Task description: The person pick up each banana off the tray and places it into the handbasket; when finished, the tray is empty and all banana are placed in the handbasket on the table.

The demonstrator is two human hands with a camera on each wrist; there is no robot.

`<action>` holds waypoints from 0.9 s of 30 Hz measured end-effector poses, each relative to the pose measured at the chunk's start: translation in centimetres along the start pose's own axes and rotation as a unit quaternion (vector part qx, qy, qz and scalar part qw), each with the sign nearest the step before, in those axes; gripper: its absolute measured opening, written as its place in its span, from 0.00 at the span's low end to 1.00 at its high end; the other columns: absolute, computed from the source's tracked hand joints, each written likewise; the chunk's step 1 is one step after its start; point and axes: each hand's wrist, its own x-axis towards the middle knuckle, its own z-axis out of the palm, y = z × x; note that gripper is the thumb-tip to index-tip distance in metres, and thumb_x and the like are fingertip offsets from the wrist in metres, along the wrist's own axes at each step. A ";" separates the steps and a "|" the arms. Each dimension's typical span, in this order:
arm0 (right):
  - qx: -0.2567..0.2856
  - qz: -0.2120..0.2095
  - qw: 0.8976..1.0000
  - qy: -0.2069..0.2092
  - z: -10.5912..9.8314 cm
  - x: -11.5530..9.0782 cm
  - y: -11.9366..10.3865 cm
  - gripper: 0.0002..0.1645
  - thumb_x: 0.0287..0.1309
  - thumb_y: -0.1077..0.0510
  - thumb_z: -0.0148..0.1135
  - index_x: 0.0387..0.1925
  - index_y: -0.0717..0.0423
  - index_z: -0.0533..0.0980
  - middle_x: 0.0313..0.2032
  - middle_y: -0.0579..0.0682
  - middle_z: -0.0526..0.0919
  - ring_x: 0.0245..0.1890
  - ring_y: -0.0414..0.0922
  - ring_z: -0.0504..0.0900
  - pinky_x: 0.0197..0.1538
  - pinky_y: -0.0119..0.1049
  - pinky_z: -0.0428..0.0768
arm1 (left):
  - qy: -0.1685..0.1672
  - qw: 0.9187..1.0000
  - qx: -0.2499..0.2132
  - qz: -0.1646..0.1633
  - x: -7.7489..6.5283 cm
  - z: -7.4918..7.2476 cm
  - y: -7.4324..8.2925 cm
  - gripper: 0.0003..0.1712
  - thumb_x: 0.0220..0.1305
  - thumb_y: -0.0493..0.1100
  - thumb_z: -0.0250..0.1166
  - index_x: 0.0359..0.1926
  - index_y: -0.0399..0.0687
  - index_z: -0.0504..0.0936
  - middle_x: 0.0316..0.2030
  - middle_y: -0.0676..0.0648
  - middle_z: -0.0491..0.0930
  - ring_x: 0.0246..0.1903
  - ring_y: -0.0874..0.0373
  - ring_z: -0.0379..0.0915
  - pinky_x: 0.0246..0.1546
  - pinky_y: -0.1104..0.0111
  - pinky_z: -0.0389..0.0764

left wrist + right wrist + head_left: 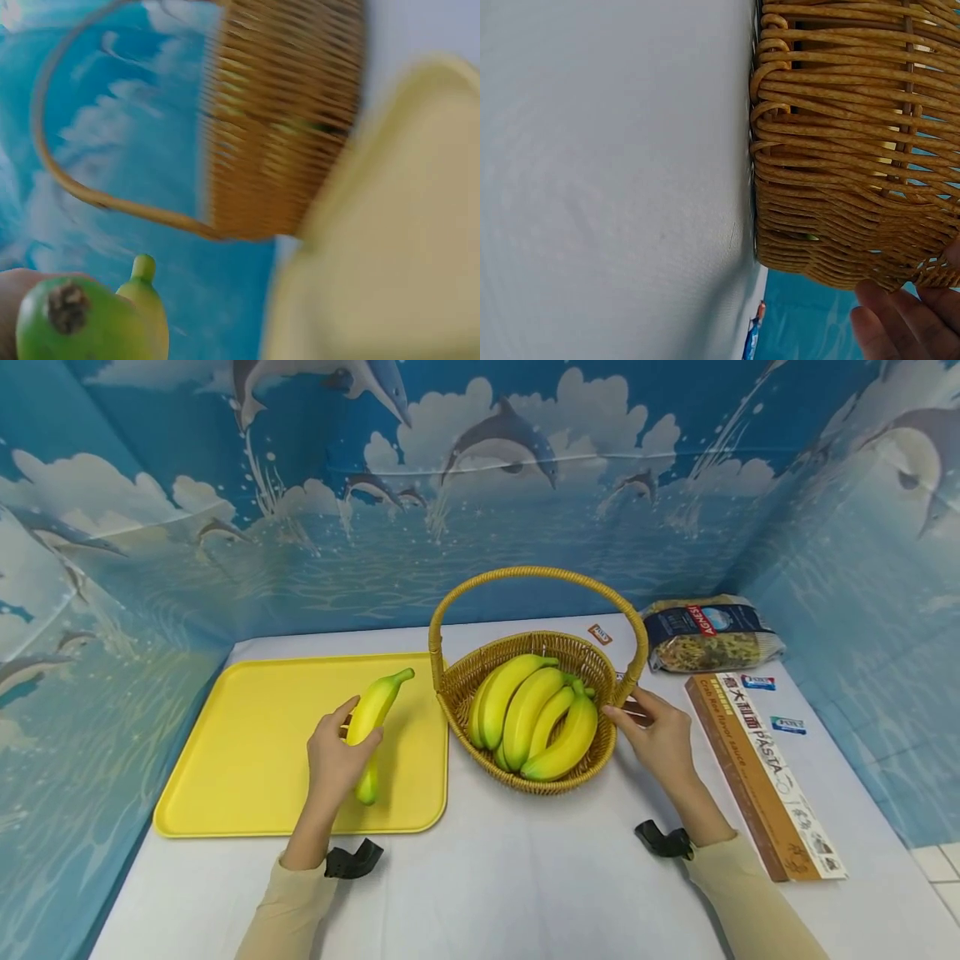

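In the head view my left hand (332,758) holds a yellow banana (375,706) with green ends over the right part of a yellow tray (247,735). Its blunt green end shows large in the left wrist view. Right of the tray stands a brown wicker basket (525,783) with a tall arched handle (536,572). Several bananas (525,710) lie together inside it. At the basket's right side, my right hand (663,739) grips the rim near the handle's foot, thumb in front. From the right wrist, fingers (907,322) bend against the woven wall.
A bag of pasta (712,639) lies at the back right. In front of it, a long brown and white pasta box (765,777) lies on the white tablecloth. Small wrapped packets (787,725) are scattered nearby, one behind the basket. A dolphin-print cloth (495,527) hangs at the back and sides.
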 end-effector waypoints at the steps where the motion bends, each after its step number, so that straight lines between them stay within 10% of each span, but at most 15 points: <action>1: -0.001 0.001 1.000 -0.001 0.0 0.0 0.0 0.26 0.56 0.61 0.70 0.56 0.66 0.78 0.45 0.66 0.85 0.39 0.61 0.86 0.37 0.31 0.82 | 0.009 1.000 -0.009 0.006 -0.3 -0.4 0.6 0.35 0.57 0.42 0.68 0.67 0.46 0.71 0.50 0.38 0.74 0.47 0.45 0.69 0.41 0.59 0.72; 10: 0.002 -0.001 1.000 -0.007 -0.1 0.2 0.1 0.27 0.56 0.59 0.70 0.56 0.66 0.78 0.47 0.66 0.84 0.40 0.60 0.87 0.38 0.09 0.72 | -0.005 0.992 -0.066 0.105 -2.5 -0.4 5.4 0.36 0.53 0.41 0.73 0.64 0.49 0.76 0.49 0.42 0.78 0.43 0.53 0.71 0.37 0.65 0.78; 27: 0.006 0.002 1.000 -0.004 0.0 0.1 0.0 0.26 0.55 0.61 0.70 0.56 0.66 0.78 0.47 0.65 0.84 0.40 0.60 0.86 0.38 0.09 0.72 | -0.039 0.976 -0.052 0.206 1.3 9.9 11.1 0.36 0.59 0.43 0.70 0.68 0.43 0.71 0.49 0.38 0.74 0.46 0.45 0.71 0.45 0.55 0.71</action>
